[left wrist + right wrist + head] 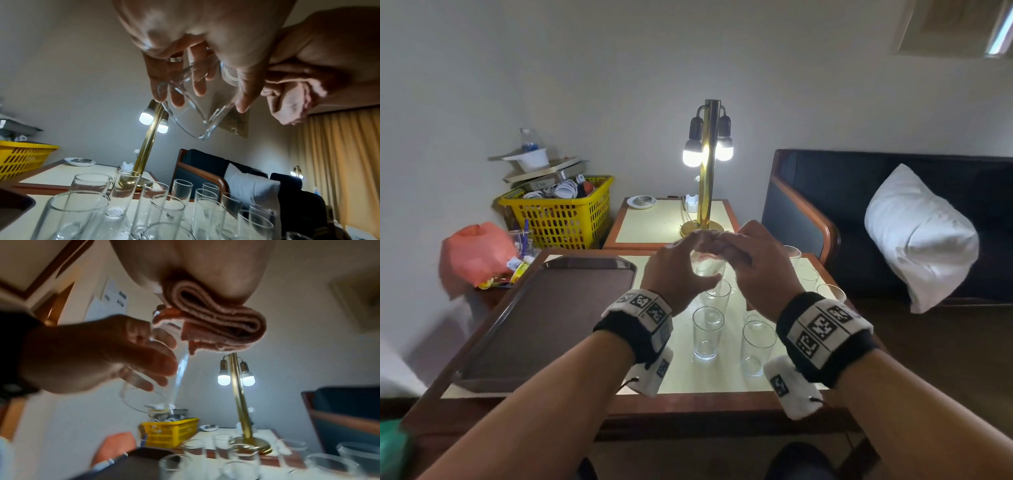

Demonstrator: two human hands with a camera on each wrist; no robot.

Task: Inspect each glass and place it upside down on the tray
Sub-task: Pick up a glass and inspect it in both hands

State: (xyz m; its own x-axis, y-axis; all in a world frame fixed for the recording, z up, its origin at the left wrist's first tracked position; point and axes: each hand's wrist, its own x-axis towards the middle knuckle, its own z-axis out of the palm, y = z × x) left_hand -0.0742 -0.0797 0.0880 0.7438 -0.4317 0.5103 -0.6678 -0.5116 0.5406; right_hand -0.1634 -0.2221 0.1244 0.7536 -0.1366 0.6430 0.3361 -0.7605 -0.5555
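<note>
Glass (191,104) hangs tilted, mouth down, above the upright glasses (707,334) on the surface (681,373), right of the brown tray (544,318) (bare). Left hand (678,270) curls fingers round it; right hand (753,263) clutches a folded pink cloth (218,326) against its base.

Wooden table (698,402), pale top. Brown tray (544,318) lies left. Upright glasses (707,334) clustered right.
</note>
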